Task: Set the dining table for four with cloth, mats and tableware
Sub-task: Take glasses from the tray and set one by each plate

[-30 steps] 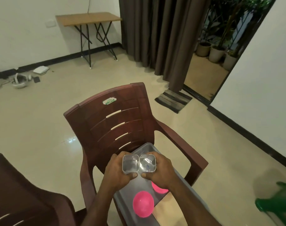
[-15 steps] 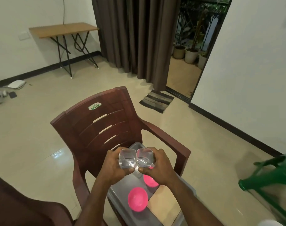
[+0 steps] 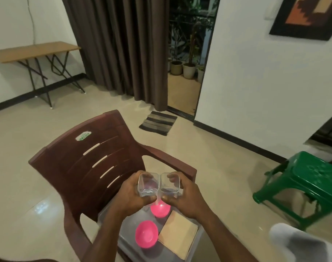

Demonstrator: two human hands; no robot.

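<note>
Left hand (image 3: pixel 130 196): fingers wrapped round a clear square glass (image 3: pixel 147 185), thumb on its near side.
Right hand (image 3: pixel 184 195): fingers gripping a second clear glass (image 3: pixel 169 184); the two glasses touch side by side.
Below the hands: a grey tray (image 3: pixel 127 241) on the seat of a brown plastic chair (image 3: pixel 89 167).
In the tray: two pink bowls (image 3: pixel 146 234), a tan mat (image 3: pixel 177 233) at their right.
Far right: a green stool (image 3: pixel 310 184).
Far left: a folding bench (image 3: pixel 34 52) by the wall.

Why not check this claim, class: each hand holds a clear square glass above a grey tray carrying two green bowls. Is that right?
One detail is wrong: the two bowls on the grey tray are pink, as the head view shows. The left hand and right hand do each hold a clear square glass.
</note>
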